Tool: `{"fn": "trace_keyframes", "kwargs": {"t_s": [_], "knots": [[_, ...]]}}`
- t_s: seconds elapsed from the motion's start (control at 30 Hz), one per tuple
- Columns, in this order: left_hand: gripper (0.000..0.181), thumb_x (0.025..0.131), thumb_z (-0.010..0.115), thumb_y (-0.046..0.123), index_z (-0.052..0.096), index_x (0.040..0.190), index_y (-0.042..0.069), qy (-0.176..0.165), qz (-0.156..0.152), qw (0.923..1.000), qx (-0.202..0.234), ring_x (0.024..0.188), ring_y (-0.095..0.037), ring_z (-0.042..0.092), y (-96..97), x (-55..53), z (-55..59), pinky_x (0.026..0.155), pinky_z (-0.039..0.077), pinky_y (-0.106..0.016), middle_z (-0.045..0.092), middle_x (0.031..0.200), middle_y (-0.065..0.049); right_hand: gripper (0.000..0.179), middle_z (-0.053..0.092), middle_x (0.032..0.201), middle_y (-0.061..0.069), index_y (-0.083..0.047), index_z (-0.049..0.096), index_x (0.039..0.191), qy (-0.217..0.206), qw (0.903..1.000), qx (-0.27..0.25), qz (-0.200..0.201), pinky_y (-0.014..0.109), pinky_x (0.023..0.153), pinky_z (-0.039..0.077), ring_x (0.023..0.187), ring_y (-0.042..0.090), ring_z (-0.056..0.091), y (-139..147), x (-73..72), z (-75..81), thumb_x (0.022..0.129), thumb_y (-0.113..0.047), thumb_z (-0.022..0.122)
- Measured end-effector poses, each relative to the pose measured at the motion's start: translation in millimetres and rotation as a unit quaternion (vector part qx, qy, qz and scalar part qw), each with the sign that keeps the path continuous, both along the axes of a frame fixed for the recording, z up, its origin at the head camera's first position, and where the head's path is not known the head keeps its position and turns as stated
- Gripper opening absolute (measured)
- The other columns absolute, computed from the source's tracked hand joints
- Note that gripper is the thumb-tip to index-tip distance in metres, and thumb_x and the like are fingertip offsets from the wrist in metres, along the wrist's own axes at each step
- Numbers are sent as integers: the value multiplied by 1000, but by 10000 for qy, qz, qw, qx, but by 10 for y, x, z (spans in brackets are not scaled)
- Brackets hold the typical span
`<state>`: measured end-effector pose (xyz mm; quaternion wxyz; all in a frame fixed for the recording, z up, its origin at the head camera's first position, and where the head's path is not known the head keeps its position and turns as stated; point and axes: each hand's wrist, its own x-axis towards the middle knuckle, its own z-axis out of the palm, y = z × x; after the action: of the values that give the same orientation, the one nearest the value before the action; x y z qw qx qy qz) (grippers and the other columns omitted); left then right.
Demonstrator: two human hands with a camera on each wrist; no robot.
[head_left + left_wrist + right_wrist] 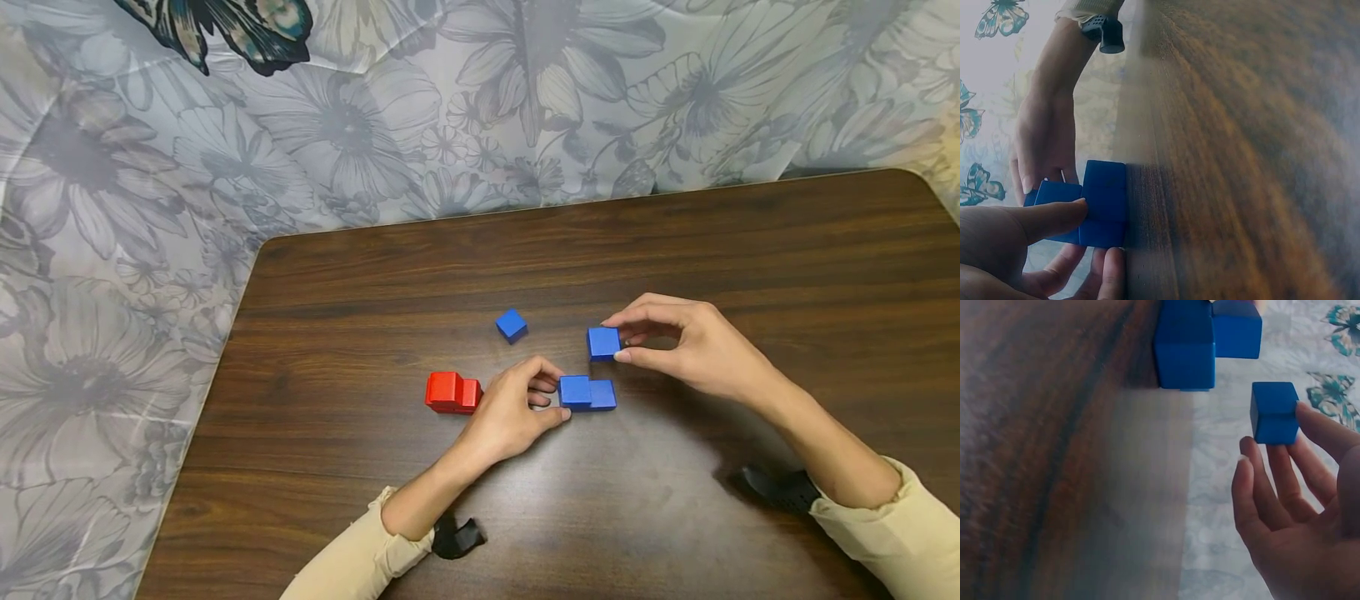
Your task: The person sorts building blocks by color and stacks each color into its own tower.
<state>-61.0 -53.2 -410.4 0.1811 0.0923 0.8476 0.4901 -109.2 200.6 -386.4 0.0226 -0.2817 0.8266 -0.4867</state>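
In the head view my right hand (693, 342) pinches a blue cube (603, 343) between thumb and fingers. The right wrist view shows this blue cube (1274, 412) held off the table. My left hand (513, 408) has its thumb and fingers on opposite sides of a raised blue cube (575, 390), which sits on a low blue base whose right-hand cube (603, 395) is uncovered. In the left wrist view the left thumb (1054, 219) lies across the upper cube (1060, 191), with the base cubes (1105, 187) against the tabletop.
Just left of my left hand stand red cubes (445, 390), one higher than its neighbour. A loose blue cube (512, 325) lies turned at an angle farther back. Everything is on a brown wooden table (337, 308), with a flowered cloth (345, 125) behind it.
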Motion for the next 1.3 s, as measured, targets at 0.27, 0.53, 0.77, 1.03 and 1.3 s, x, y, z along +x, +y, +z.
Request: {"fn": "trace_keyframes", "kwargs": {"t_s": [0.27, 0.53, 0.77, 1.03, 1.3], "knots": [[34, 82, 81, 8, 66, 112, 12, -8, -1, 10000, 19, 89, -14, 68, 6, 5, 20, 81, 55, -22, 68, 107, -3, 41, 67, 103, -10, -20, 72, 114, -7, 9999, -4, 134, 20, 77, 55, 89, 12, 67, 17, 63, -37, 79, 0, 82], [34, 82, 81, 7, 66, 112, 12, 16, -21, 10000, 14, 89, -14, 68, 1, 2, 13, 81, 54, -21, 68, 107, -3, 39, 67, 106, -7, -17, 71, 115, -255, 9991, -50, 331, 22, 79, 56, 92, 12, 67, 18, 141, -81, 81, 0, 80], [33, 82, 82, 8, 67, 111, 13, 13, -5, 10000, -11, 89, -13, 68, 4, -2, 8, 81, 55, -22, 68, 107, -2, 37, 67, 107, -7, -18, 71, 114, -358, 9985, 64, 399, 26, 79, 57, 92, 10, 67, 13, 161, -93, 82, -3, 81], [33, 82, 81, 8, 66, 112, 13, 13, -9, 10000, 5, 89, -11, 67, 1, -8, -9, 81, 54, -20, 68, 107, -2, 34, 67, 107, -9, -20, 71, 113, -448, 9980, 137, 415, 26, 79, 57, 93, 10, 67, 4, 176, -103, 83, -8, 81], [34, 81, 82, 6, 66, 111, 11, 84, -14, 10000, 41, 89, -13, 67, 4, 4, 18, 80, 54, -20, 68, 106, -4, 32, 67, 107, -8, -20, 70, 112, -537, 9972, 164, 484, 30, 79, 58, 94, 11, 68, 2, 193, -129, 84, -9, 81]]}}
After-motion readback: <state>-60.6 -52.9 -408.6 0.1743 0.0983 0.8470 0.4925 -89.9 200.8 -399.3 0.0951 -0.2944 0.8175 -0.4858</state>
